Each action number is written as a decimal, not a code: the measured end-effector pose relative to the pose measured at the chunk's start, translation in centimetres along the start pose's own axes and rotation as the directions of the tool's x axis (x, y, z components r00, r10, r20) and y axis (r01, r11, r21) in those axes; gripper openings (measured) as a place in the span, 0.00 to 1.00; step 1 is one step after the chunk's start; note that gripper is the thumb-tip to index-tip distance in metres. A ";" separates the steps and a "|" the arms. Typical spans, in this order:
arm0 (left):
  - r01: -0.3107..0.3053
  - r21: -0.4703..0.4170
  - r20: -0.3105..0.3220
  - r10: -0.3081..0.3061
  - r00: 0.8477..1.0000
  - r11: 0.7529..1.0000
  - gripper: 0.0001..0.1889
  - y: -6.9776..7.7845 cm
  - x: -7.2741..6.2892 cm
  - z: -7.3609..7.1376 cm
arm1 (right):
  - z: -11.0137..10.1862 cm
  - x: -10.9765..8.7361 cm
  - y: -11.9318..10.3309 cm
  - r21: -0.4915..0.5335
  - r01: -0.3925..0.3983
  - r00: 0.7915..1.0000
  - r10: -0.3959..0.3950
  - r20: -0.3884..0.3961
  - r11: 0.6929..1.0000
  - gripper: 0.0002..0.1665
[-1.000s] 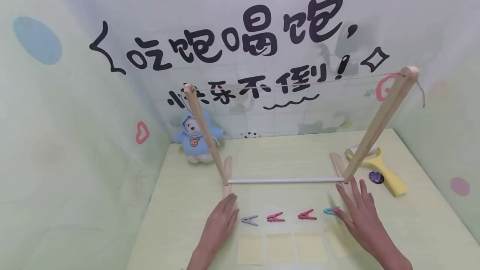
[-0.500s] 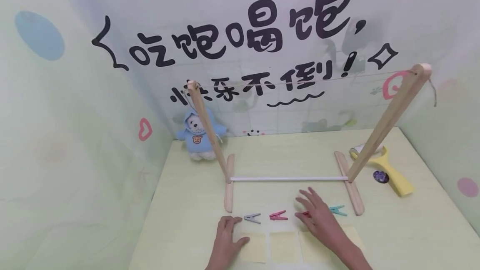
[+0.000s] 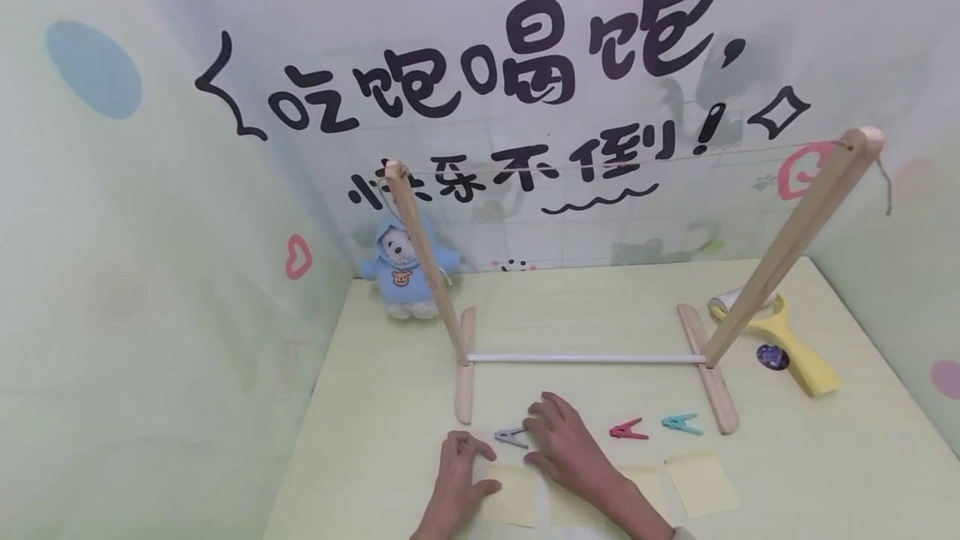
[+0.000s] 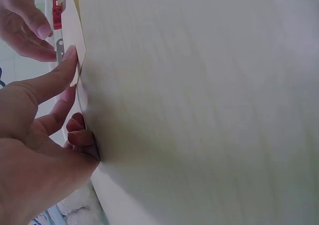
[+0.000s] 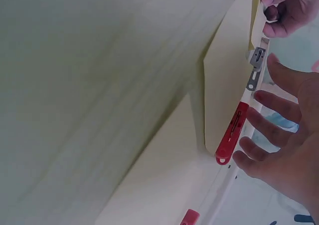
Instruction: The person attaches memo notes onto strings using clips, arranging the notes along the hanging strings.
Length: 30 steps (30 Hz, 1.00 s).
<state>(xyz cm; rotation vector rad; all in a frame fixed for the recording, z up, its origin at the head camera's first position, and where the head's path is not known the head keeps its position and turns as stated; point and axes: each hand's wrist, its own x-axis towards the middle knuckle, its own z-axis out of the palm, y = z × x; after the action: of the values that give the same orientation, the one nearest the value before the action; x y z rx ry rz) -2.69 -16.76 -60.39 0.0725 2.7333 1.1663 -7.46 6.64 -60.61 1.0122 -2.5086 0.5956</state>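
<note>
My left hand [image 3: 456, 482] rests at the near left, its thumb at the edge of the leftmost pale yellow paper square [image 3: 516, 500]. Its index finger is close to a grey clothes peg [image 3: 512, 437] lying on the table. My right hand [image 3: 573, 450] hovers just right of that peg, fingers spread and bent, holding nothing. It hides one red peg in the head view; the right wrist view shows this red peg [image 5: 232, 133] beside the fingers. Another red peg [image 3: 628, 429] and a turquoise peg [image 3: 681, 423] lie to the right. More paper squares [image 3: 702, 486] lie in front, partly under my right forearm.
Behind the pegs stands a wooden frame [image 3: 795, 240] with a white rod [image 3: 585, 358] low down and a string across its top. A plush toy in blue [image 3: 408, 277] sits back left. A yellow-handled roller [image 3: 810, 361] and a dark oval disc [image 3: 772, 357] lie right.
My right hand has swept left from the turquoise peg, past the red ones, to near the grey peg. My left hand has drawn back from the frame's foot to the leftmost paper square.
</note>
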 end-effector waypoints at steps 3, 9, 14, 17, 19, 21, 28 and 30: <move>-0.014 -0.005 -0.005 0.014 1.000 1.000 0.17 -0.2 0.0 0.1 | 0.4 0.0 -0.3 -0.012 0.005 1.000 -0.005 -0.005 1.000 0.31; 0.017 -0.001 -0.007 -0.017 1.000 1.000 0.17 -0.2 0.1 0.1 | 1.2 0.1 -0.4 -0.033 -0.030 0.999 0.029 -0.021 0.999 0.30; -0.013 -0.011 -0.031 0.012 0.999 1.000 0.16 -0.8 -0.1 0.4 | 1.3 0.3 -0.7 -0.023 -0.073 0.997 0.073 0.006 0.997 0.29; -0.071 0.011 -0.092 0.072 0.993 0.997 0.16 -1.5 -0.3 1.0 | 1.3 0.3 -0.8 -0.021 -0.086 0.996 0.086 0.013 0.996 0.27; -0.123 0.041 -0.139 0.128 0.982 0.992 0.16 -2.0 -0.3 1.4 | 1.4 0.4 -0.8 -0.026 -0.088 0.996 0.088 0.015 0.996 0.27; -0.154 0.061 -0.169 0.162 0.972 0.986 0.15 -2.3 -0.3 1.6 | 1.4 0.4 -0.8 -0.032 -0.087 0.996 0.087 0.014 0.996 0.26; -0.032 -0.042 -0.061 0.029 0.998 0.999 0.12 -0.9 -0.1 0.5 | 1.7 0.2 -0.6 -0.043 -0.086 0.996 0.086 0.011 0.995 0.25; 0.028 -0.057 -0.026 -0.030 0.999 0.998 0.10 -0.6 0.1 0.3 | 1.6 0.3 -0.6 -0.030 -0.088 0.996 0.088 0.011 0.996 0.25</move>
<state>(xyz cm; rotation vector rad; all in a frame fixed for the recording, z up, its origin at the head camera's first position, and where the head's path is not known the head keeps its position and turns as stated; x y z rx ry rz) -2.76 -16.97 -61.07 0.0101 2.7130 1.2449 -7.50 5.27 -61.73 0.9014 -2.5764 0.5780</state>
